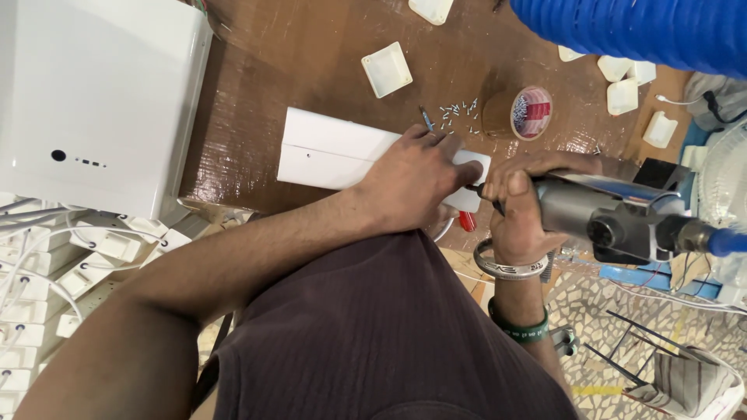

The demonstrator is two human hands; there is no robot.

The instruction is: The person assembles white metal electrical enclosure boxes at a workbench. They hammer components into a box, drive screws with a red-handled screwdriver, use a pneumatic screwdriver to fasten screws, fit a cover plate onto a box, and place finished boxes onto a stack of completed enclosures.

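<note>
Left hand (416, 175) is pressing flat, fingers spread, on one white panel (327, 152) lying on the brown bench (311, 54). Right hand (517, 214) is gripping one power drill (615, 214), clamped round it, tip at the panel's right end. One tape roll (531, 113) and a scatter of small screws (459, 113) are sitting just beyond.

Glossy brown table (311, 47) stands over a mosaic-tiled floor (615, 311).
</note>
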